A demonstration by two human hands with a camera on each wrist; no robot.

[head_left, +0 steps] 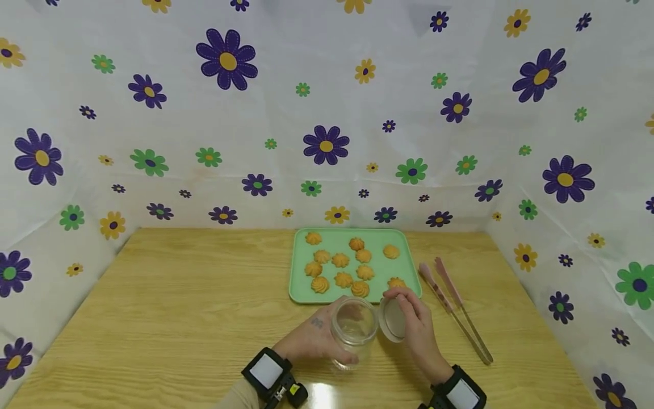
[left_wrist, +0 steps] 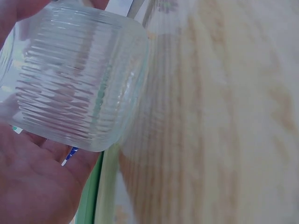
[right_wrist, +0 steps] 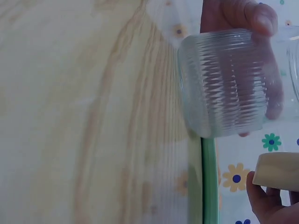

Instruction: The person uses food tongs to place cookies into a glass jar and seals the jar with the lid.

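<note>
My left hand (head_left: 318, 338) grips a clear glass jar (head_left: 356, 341) by its side, thumb across the front. The jar's mouth faces up toward the head camera and is uncovered; no contents show inside. Ribbed glass (left_wrist: 70, 84) fills much of the left wrist view, with the palm beside it. Close to the jar's right, my right hand (head_left: 422, 332) holds a round pale lid (head_left: 392, 320) by its edge, tilted and apart from the rim. In the right wrist view the lid (right_wrist: 278, 171) rests against the fingertips. Whether the jar touches the table cannot be told.
Beyond the hands, a green tray (head_left: 301, 293) bears several golden piped cookies (head_left: 340, 260). Tongs (head_left: 439, 293) with pinkish tips lie spread to the right of the tray. The wooden table (head_left: 194, 301) meets flower-patterned cloth (head_left: 286, 113) at the back and sides.
</note>
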